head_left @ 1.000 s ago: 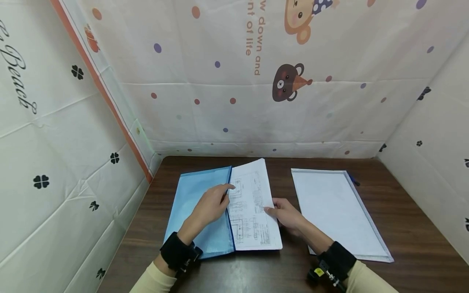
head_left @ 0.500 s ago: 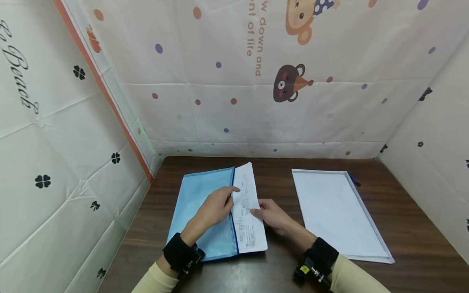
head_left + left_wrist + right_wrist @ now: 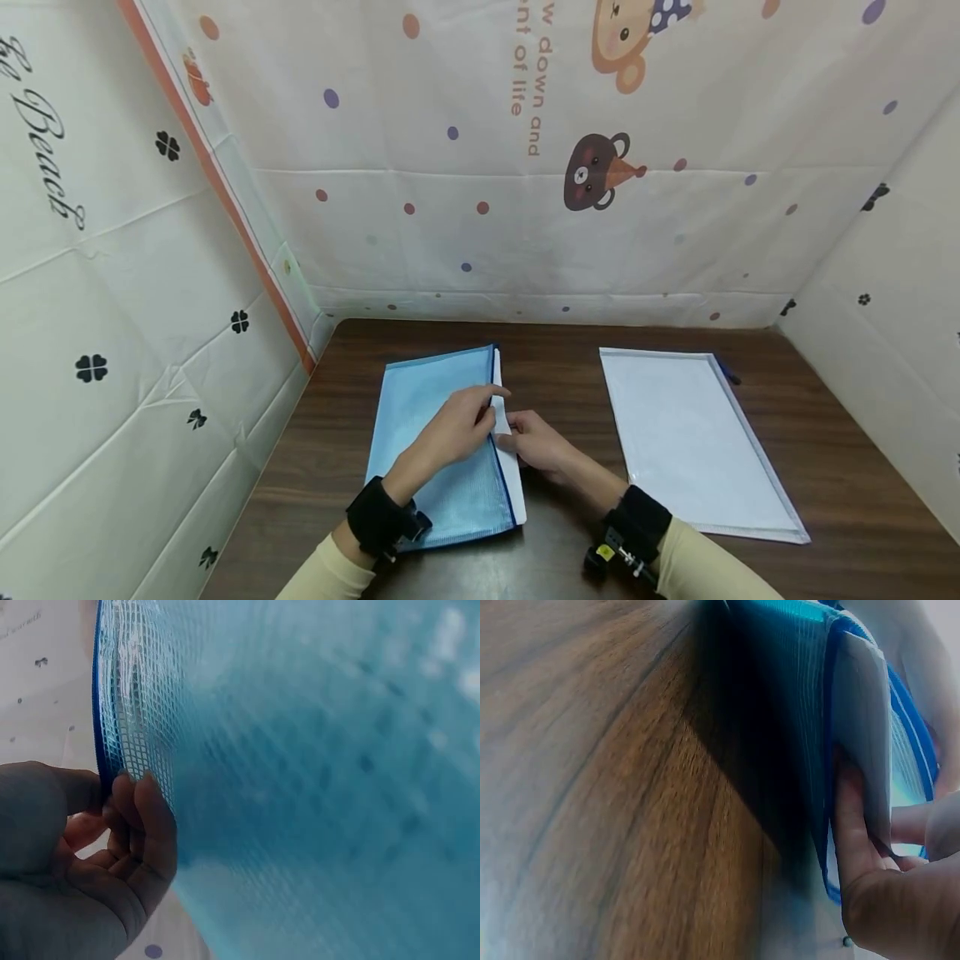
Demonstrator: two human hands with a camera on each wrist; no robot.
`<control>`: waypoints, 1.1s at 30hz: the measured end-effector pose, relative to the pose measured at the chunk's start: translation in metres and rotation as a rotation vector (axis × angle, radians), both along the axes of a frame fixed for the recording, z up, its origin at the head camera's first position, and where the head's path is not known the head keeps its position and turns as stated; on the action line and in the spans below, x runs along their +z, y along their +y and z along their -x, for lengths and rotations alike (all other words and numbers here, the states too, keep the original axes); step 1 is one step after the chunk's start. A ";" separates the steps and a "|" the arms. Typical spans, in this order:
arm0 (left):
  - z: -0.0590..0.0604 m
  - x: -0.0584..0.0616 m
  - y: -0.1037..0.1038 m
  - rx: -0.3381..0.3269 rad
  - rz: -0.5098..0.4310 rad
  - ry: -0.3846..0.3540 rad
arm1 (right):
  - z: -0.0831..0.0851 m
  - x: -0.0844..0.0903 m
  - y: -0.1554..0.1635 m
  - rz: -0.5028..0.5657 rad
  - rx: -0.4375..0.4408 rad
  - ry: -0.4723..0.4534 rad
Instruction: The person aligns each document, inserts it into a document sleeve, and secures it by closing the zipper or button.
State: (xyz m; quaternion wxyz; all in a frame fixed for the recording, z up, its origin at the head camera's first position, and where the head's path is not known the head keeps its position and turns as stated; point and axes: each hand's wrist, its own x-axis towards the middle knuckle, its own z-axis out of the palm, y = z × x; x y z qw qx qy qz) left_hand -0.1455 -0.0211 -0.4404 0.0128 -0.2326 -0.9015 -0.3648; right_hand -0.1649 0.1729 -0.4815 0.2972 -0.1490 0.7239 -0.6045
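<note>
A blue mesh zip pouch (image 3: 420,417) lies flat on the left half of the brown table (image 3: 562,367). White printed paper (image 3: 514,479) sits inside it, with only a narrow strip showing past the pouch's open right edge. My left hand (image 3: 465,425) grips the pouch's upper mesh layer at that edge; the left wrist view shows my fingers (image 3: 142,825) curled round the mesh (image 3: 300,750). My right hand (image 3: 532,442) pinches the paper's outer edge (image 3: 862,727) right beside the pouch mouth (image 3: 795,675).
A white document folder (image 3: 690,442) lies flat on the right half of the table, with a dark pen tip (image 3: 729,377) poking out at its far right corner. Patterned cloth walls (image 3: 480,208) close in the table at the back and both sides.
The paper has slid left into the pouch, from about half showing to a thin strip. My right hand moved left with it; my left hand stayed at the pouch's edge.
</note>
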 end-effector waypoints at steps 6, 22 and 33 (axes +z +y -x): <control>0.001 -0.006 0.008 -0.079 -0.051 0.021 | -0.004 -0.003 -0.010 -0.005 0.021 0.061; 0.000 -0.009 0.016 -0.083 -0.119 0.009 | -0.006 -0.005 -0.002 -0.046 -0.001 0.199; 0.003 -0.011 0.018 -0.118 -0.118 -0.080 | -0.005 -0.013 0.015 -0.017 0.082 0.224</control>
